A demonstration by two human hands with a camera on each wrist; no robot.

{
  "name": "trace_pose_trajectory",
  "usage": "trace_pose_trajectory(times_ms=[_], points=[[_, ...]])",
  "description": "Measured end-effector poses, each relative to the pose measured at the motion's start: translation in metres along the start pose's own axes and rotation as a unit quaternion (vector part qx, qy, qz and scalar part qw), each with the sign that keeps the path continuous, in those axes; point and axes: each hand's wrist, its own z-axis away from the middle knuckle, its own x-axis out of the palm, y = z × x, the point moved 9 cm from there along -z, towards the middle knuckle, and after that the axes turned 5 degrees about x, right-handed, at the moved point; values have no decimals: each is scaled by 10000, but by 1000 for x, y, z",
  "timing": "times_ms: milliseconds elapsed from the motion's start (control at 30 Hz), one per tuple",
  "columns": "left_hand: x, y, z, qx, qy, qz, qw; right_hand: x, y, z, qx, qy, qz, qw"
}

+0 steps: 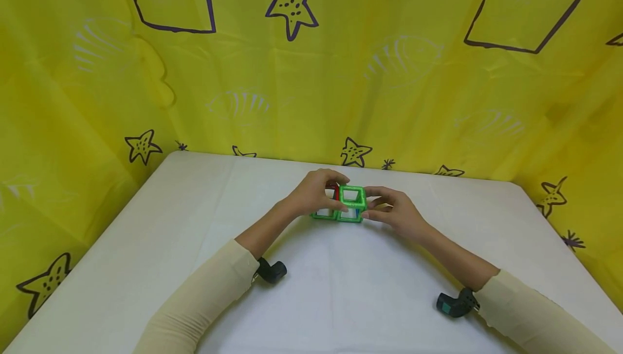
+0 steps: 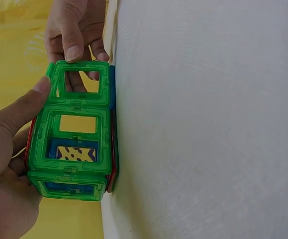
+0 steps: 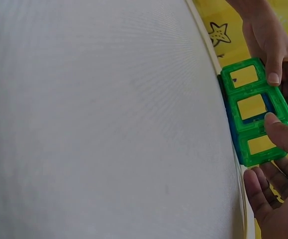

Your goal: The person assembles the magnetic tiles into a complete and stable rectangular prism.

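Note:
A small box-like build of magnetic tiles (image 1: 352,206) stands on the white table near its far side. Its square frames are mostly green, with red on the left part and blue low down. My left hand (image 1: 313,192) grips the left part, thumb on the near face and fingers over the far side. At the right end my right hand (image 1: 396,213) holds the build between thumb and fingers. In the left wrist view, green tiles (image 2: 74,171) line the near side, and a red tile (image 2: 32,139) edges the top. My right thumb (image 3: 283,133) lies against a green frame.
A white cloth covers the table (image 1: 311,300). Behind and at both sides hangs a yellow curtain (image 1: 311,73) with starfish and fish drawings. Dark wrist cameras sit at the left cuff (image 1: 271,271) and the right cuff (image 1: 457,304).

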Motion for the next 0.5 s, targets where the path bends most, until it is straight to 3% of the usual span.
trace_pose_trajectory(times_ms=[267, 500], points=[[-9, 1, 4, 158, 247, 110, 9995, 1, 0, -1, 95, -95, -53, 9999], [-25, -3, 12, 48, 539, -4, 9985, 1, 2, -1, 56, -181, 317, 9993]])
